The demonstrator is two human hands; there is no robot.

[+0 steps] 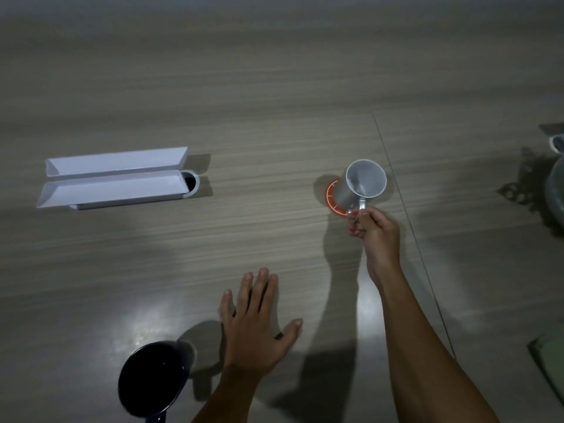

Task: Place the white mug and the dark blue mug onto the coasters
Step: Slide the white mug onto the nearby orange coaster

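The white mug (361, 186) stands upright over an orange round coaster (331, 198), right of the table's middle; I cannot tell whether its base touches the coaster. My right hand (375, 232) grips the mug's handle from the near side. The dark blue mug (152, 378) stands on the table near the bottom edge, its handle pointing toward me. My left hand (256, 325) lies flat just right of the blue mug, fingers spread and holding nothing. Only one coaster is visible.
A white cable-tray cover with two open flaps (113, 178) is set in the wooden table (274, 117) at the left. At the right edge are a grey rounded object (555, 187) and a green item (549, 361). A seam runs down the table on the right.
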